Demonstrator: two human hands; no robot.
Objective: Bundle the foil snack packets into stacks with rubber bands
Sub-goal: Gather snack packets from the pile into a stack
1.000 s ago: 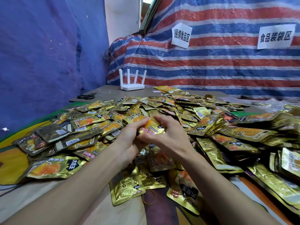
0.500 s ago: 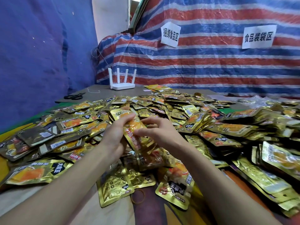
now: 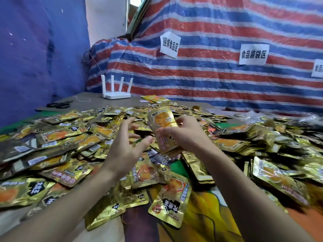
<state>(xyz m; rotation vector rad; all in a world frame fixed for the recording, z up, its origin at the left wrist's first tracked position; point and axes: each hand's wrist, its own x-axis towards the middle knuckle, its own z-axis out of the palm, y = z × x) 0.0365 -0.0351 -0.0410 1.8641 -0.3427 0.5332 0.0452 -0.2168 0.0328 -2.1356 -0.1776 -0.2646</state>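
L hand [image 3: 127, 145] has just come off the stack [image 3: 163, 124]. Half a sec ago both hands were clamped on it, low over the pile [image 3: 70, 137]. Now the L fingers are spread wide, holding nothing, just beside the stack's lower edge. R hand [image 3: 187, 135] has it alone, thumb and fingers curled round the right side. The stack is up on end and tilted a bit left, lifted above the pile, w/ the orange print facing out.

A thin line crosses the stack's front near the R fingertips. Could be a band already on, could be print; can't tell, too blurred.

What looks like a loose band [image 3: 123, 219] lies on the cloth near the person, between the forearms. My guess is the L hand is freed either to fetch that or bc the wrap is done. If no band's on yet, a one-hand hold on slick foil may fan out. Most of the pile isn't bundled, so it's early days.
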